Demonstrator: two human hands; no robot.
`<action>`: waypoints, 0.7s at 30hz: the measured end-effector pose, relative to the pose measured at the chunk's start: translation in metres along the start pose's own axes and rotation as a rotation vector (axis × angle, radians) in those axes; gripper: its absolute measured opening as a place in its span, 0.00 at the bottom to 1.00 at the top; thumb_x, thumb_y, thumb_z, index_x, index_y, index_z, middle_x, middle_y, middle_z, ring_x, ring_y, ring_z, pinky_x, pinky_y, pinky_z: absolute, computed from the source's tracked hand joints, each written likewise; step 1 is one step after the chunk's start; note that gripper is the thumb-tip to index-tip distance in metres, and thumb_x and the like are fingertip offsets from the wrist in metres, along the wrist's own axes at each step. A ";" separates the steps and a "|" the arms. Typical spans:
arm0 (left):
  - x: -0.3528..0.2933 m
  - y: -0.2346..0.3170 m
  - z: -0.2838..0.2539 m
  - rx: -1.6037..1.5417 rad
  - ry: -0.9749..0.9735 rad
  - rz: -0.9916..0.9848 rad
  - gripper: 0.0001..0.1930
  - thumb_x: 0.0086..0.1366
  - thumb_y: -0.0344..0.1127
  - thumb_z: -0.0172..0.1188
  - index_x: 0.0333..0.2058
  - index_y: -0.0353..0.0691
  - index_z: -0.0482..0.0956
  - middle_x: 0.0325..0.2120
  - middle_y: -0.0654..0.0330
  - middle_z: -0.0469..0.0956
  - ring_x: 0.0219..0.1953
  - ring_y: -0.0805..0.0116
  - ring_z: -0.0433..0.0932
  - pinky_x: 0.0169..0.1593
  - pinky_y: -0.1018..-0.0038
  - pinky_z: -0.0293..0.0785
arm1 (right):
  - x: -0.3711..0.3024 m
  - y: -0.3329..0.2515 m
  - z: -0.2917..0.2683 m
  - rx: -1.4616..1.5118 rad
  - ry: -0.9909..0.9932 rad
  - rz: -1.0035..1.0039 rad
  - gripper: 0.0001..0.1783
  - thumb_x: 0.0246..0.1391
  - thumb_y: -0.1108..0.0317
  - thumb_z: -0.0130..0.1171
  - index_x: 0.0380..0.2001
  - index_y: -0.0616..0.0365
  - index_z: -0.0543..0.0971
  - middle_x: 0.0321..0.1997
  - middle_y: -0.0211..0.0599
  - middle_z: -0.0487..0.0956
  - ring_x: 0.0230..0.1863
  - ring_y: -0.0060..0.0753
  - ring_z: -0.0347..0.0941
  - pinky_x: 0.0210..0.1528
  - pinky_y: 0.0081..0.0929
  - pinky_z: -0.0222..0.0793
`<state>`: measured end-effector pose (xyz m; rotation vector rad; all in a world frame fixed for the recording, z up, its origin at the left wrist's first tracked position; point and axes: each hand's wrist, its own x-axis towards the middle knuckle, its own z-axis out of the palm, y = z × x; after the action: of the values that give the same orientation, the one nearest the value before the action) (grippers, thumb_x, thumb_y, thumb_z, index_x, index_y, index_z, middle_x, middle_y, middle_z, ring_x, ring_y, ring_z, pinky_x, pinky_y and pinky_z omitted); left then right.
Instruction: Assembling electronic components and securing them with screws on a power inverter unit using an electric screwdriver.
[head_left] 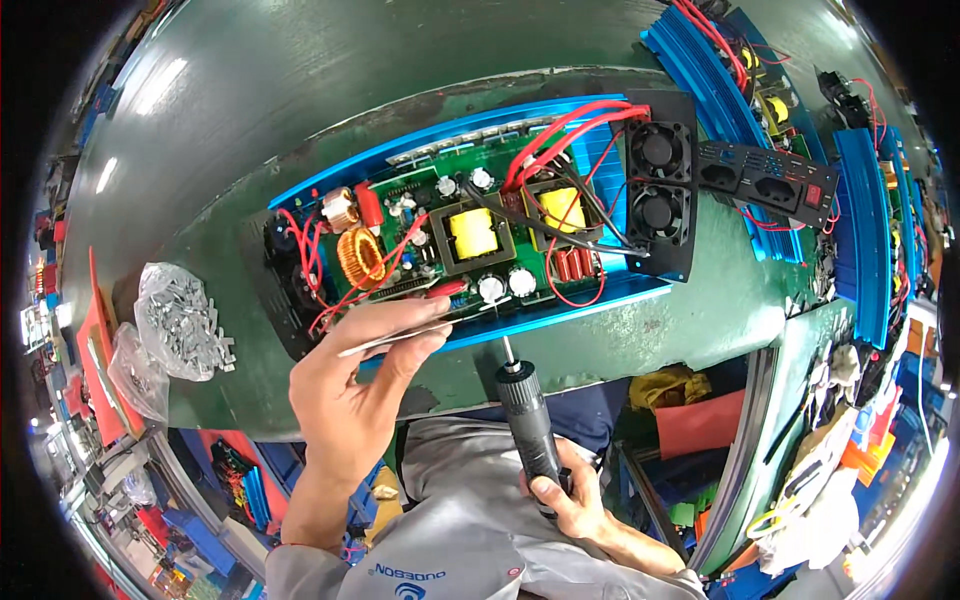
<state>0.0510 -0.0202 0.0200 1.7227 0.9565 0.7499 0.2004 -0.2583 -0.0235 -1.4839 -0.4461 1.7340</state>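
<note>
Assembly of an electronic unit at a green tabletop. The open blue metal housing lies lengthwise along the middle of the tabletop's near edge. Your hands are apart from each other, each closed on an object. Your left hand, by the housing's near wall toward its left end, pinches a thin, flat strip between thumb and fingers. Your right hand, in front of the near edge, grips a black power screwdriver; its bit points away from you at the housing's near wall, though whether the tip touches cannot be told.

Inside the housing, a green circuit board carries a copper-wound ring coil toward the left and two yellow-wrapped transformers toward the center. Thick red wires run to the right end, where a black panel bears two fans, one beyond the other.

To your left, near the tabletop's near-left corner, sits a clear plastic bag of small gray pieces. Toward the right edge lie further blue housings and a black socket panel with a red switch.
</note>
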 end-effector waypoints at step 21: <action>0.009 -0.008 0.008 0.297 -0.023 0.366 0.12 0.58 0.21 0.69 0.40 0.37 0.80 0.35 0.51 0.86 0.36 0.60 0.86 0.39 0.71 0.82 | -0.004 0.003 -0.008 0.118 -0.035 -0.096 0.39 0.65 0.37 0.50 0.56 0.68 0.70 0.36 0.38 0.80 0.36 0.25 0.75 0.41 0.25 0.71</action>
<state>0.0597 -0.0146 0.0101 2.1993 0.7723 0.8499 0.2074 -0.2651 -0.0249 -1.3298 -0.4181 1.6835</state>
